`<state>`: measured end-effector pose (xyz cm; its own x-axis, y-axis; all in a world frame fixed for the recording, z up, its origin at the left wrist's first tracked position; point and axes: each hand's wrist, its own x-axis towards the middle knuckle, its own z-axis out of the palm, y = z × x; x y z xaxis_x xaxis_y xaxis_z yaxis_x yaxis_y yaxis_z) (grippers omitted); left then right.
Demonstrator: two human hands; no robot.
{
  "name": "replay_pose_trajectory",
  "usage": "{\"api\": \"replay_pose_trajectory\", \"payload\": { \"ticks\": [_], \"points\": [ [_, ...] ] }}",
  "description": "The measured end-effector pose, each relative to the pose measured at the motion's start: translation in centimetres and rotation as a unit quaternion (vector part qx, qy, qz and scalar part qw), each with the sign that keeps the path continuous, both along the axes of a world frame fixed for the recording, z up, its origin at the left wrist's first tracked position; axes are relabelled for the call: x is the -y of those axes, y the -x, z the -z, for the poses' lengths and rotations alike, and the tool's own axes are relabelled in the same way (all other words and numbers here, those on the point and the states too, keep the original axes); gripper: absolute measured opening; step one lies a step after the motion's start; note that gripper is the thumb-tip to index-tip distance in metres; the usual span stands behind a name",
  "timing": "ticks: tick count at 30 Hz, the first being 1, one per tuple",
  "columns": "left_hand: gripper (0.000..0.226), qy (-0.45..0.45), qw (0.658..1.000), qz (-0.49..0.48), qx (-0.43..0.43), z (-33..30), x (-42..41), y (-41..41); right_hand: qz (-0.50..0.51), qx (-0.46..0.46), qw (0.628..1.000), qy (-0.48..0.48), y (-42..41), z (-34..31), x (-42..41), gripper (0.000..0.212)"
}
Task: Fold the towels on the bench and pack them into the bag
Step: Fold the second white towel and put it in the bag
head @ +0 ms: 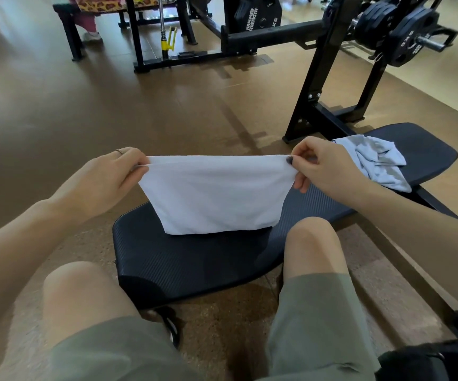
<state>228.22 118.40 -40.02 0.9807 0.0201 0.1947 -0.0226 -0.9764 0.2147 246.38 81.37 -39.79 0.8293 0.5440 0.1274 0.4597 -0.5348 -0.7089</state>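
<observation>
A white towel (214,193) hangs doubled over between my two hands, its lower edge touching the black padded bench (184,265). My left hand (109,180) pinches the towel's top left corner. My right hand (324,167) pinches the top right corner. A pale blue towel (379,160) lies crumpled on the bench further right, behind my right hand. A black bag (425,361) shows partly at the bottom right corner, on the floor by my right leg.
My knees in grey-green shorts straddle the bench's near end. A black weight rack frame (321,86) with plates (412,34) stands behind the bench at right. Another bench (71,12) with a seated person's legs is far left. Brown floor lies between.
</observation>
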Motion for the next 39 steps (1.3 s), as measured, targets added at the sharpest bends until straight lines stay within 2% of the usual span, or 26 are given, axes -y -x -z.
{"api": "replay_pose_trajectory", "payload": {
  "ticks": [8,16,24,29,32,36,39],
  "points": [
    [0.019,0.011,1.0,-0.004,-0.008,-0.5,0.6,-0.1,0.043,-0.037,0.997,-0.05,-0.4,0.5,0.2,0.016],
    [0.015,0.079,0.996,-0.046,0.016,-0.5,1.2,-0.5,0.044,-0.046,0.996,-0.058,-0.3,0.6,0.7,0.02],
    [0.018,0.133,0.989,-0.065,0.015,-0.9,1.5,-0.5,0.017,-0.045,0.997,-0.059,-0.1,0.4,1.3,0.004],
    [0.016,0.126,0.991,-0.038,0.011,-1.0,1.6,-0.3,0.011,-0.022,1.0,-0.014,0.0,0.0,1.4,0.009],
    [0.007,0.084,0.996,-0.02,0.01,-0.8,1.2,-0.3,0.008,-0.017,1.0,-0.006,0.1,-0.2,1.4,0.01],
    [0.012,0.041,0.999,-0.013,0.001,-0.5,0.6,-0.3,0.011,-0.002,1.0,0.011,0.1,-0.1,1.1,0.011],
    [0.012,0.026,1.0,-0.009,-0.001,-0.4,0.3,-0.4,0.025,-0.05,0.998,-0.011,-0.4,0.1,0.3,0.01]
  ]
}}
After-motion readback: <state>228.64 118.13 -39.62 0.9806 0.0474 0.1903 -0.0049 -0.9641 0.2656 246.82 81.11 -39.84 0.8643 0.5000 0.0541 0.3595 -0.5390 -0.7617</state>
